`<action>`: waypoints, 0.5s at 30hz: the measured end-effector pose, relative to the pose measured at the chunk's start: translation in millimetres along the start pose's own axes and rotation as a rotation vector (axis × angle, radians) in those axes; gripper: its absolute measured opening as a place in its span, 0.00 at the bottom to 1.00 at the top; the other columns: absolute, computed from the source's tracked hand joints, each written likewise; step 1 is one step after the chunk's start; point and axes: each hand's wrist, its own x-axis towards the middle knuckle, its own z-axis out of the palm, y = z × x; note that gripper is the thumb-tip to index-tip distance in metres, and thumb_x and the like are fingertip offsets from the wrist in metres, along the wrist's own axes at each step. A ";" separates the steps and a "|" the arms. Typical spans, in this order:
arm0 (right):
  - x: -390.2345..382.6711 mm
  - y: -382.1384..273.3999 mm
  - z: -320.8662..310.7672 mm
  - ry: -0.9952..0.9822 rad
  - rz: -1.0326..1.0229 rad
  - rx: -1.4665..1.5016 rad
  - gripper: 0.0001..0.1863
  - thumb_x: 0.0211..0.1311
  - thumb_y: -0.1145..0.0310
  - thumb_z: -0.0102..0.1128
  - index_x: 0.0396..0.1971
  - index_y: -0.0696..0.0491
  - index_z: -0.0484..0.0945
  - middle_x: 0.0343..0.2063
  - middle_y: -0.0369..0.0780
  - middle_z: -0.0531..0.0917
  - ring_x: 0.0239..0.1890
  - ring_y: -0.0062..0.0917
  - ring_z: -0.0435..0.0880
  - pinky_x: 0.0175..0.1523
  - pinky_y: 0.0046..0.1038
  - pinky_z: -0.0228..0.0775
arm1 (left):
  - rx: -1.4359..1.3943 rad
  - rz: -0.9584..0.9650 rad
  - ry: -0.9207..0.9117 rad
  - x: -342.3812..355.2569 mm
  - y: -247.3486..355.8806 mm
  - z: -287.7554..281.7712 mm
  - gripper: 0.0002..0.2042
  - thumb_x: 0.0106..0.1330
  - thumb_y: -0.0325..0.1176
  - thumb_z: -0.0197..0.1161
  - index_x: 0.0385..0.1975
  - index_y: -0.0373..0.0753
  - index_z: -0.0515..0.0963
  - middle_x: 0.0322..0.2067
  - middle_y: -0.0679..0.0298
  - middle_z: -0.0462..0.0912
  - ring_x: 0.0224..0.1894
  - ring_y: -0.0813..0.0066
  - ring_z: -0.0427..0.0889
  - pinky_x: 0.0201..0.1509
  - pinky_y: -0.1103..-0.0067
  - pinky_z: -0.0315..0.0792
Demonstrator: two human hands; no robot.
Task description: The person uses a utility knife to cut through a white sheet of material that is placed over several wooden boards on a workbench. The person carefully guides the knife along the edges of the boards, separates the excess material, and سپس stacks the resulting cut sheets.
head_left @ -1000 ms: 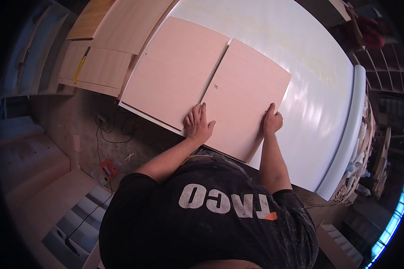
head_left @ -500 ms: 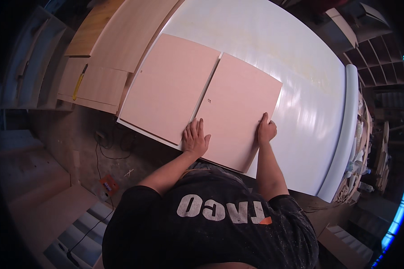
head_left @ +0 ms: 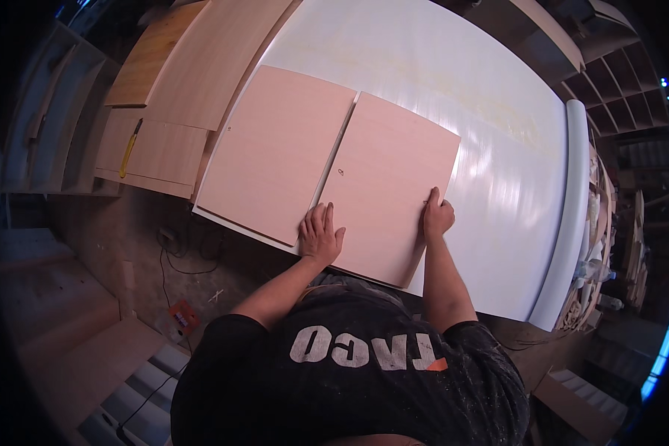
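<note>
Two pale pink rectangular wooden panels lie side by side, a narrow gap between them, on a large white sheet [head_left: 498, 245]. My left hand [head_left: 320, 232] lies with fingers stretched out at the near end of the gap, touching the right panel [head_left: 383, 152] and beside the left panel [head_left: 271, 152]. My right hand [head_left: 439, 215] grips the right panel's outer edge, thumb along the top and fingers curled at the side, partly hidden. Small pencil-like marks show on both panels.
A rolled white sheet [head_left: 563, 201] runs along the right edge. Wooden boards [head_left: 189, 52] and a yellow cutter [head_left: 131, 145] lie at left. Shelf carcasses [head_left: 615, 89] stand around. A cable [head_left: 186, 272] and an orange object [head_left: 182, 318] are on the floor at lower left.
The view has shifted, so the panels and my hands sit lower and slightly left in the picture. Both hands keep their places on the panels. A red-clad person at top right has left view.
</note>
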 end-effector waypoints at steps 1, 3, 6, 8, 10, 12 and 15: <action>-1.4 -1.3 -2.5 -0.006 0.001 -0.006 0.37 0.63 0.37 0.53 0.22 0.63 0.82 0.24 0.52 0.84 0.32 0.44 0.84 0.44 0.43 0.72 | -0.008 0.002 0.011 -1.4 -0.2 0.7 0.37 0.63 0.47 0.63 0.68 0.33 0.58 0.64 0.50 0.59 0.67 0.51 0.59 0.68 0.57 0.55; -0.8 1.5 -3.9 -0.008 0.002 -0.012 0.38 0.63 0.37 0.53 0.20 0.63 0.81 0.23 0.52 0.83 0.30 0.44 0.84 0.43 0.43 0.72 | -0.018 0.007 0.022 -3.0 0.6 2.3 0.37 0.63 0.46 0.63 0.68 0.33 0.58 0.63 0.51 0.60 0.66 0.51 0.59 0.68 0.57 0.55; 0.4 5.3 -2.6 0.021 -0.004 -0.013 0.38 0.62 0.37 0.53 0.16 0.63 0.78 0.20 0.51 0.82 0.27 0.42 0.82 0.39 0.43 0.71 | -0.035 0.007 0.038 -5.1 -0.1 4.0 0.37 0.62 0.47 0.64 0.68 0.35 0.59 0.62 0.51 0.60 0.66 0.51 0.60 0.67 0.57 0.56; 1.3 6.7 -2.8 0.023 -0.008 0.010 0.38 0.62 0.37 0.54 0.15 0.63 0.78 0.17 0.49 0.80 0.24 0.41 0.80 0.37 0.43 0.70 | -0.044 0.013 0.058 -4.5 -0.7 4.2 0.37 0.62 0.47 0.64 0.68 0.36 0.60 0.62 0.52 0.60 0.65 0.51 0.60 0.67 0.57 0.56; 3.3 8.0 -1.6 0.024 -0.005 0.015 0.38 0.63 0.37 0.53 0.15 0.63 0.77 0.17 0.49 0.80 0.23 0.41 0.80 0.36 0.43 0.69 | -0.054 0.011 0.053 -3.4 -1.1 3.5 0.37 0.62 0.47 0.64 0.68 0.35 0.60 0.62 0.52 0.60 0.65 0.51 0.60 0.67 0.57 0.57; 4.5 5.6 -2.4 0.030 -0.010 0.031 0.38 0.63 0.37 0.53 0.15 0.63 0.77 0.17 0.49 0.80 0.23 0.40 0.79 0.36 0.42 0.69 | -0.061 0.012 0.060 -1.1 -2.5 2.1 0.37 0.62 0.47 0.64 0.68 0.35 0.60 0.62 0.52 0.60 0.65 0.51 0.60 0.67 0.57 0.57; 5.0 0.1 -3.9 0.030 -0.024 0.042 0.38 0.63 0.37 0.53 0.16 0.63 0.78 0.18 0.49 0.81 0.23 0.41 0.80 0.37 0.42 0.70 | -0.091 0.028 0.076 2.8 -4.1 1.6 0.37 0.61 0.46 0.65 0.68 0.35 0.60 0.62 0.52 0.60 0.64 0.50 0.60 0.68 0.57 0.58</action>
